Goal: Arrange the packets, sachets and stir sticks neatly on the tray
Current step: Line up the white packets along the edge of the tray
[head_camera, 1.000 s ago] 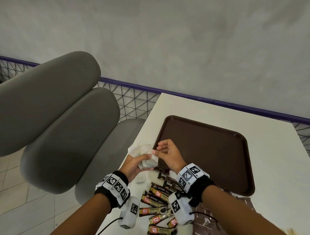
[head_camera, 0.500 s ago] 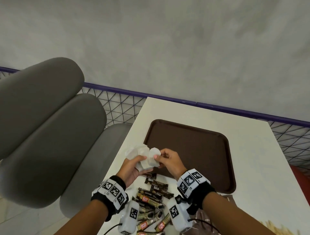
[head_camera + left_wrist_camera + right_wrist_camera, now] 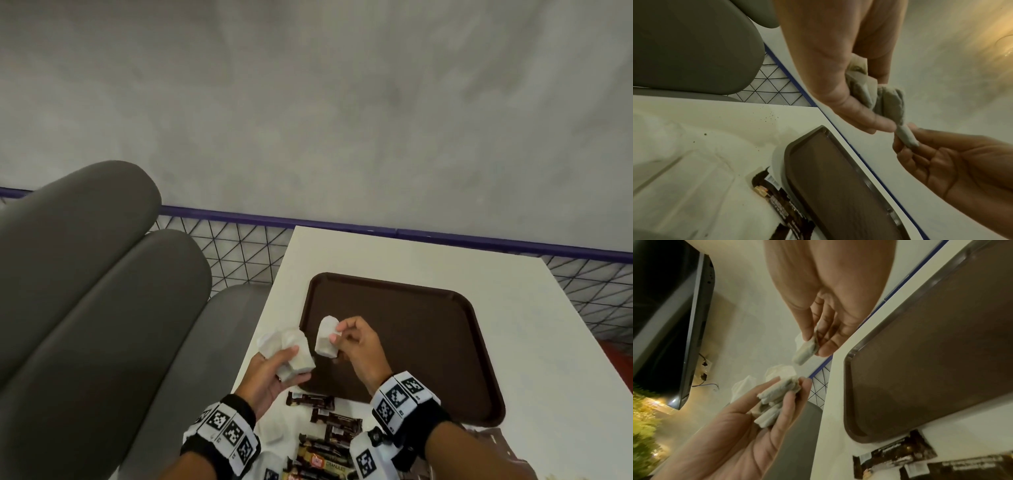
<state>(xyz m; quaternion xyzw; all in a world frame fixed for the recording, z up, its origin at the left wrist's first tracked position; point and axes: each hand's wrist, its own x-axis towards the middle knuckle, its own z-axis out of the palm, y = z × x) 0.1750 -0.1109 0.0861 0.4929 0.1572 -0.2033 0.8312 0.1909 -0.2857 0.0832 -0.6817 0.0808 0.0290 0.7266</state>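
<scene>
My left hand [image 3: 274,368] grips a bunch of white sachets [image 3: 291,349] just left of the brown tray [image 3: 445,346], above the table's left edge. My right hand [image 3: 352,342] pinches a single white sachet [image 3: 326,337] between thumb and fingers over the tray's near left corner. In the left wrist view the bunch [image 3: 879,97] sits under my thumb and the single sachet [image 3: 905,138] is beside it. The right wrist view shows the single sachet [image 3: 804,353] above the bunch [image 3: 777,400]. Dark coffee sachets [image 3: 329,428] lie scattered on the table in front of the tray.
The white table [image 3: 531,342] ends at a purple rail with wire mesh [image 3: 239,253] behind it. A grey padded seat [image 3: 85,291] stands close on the left. More white sachets [image 3: 270,431] lie near my left wrist. The tray's inside is bare.
My right hand has pulled one white sachet away from the bunch in my left hand; a gap now separates them. Both hands sit a little higher and farther right.
</scene>
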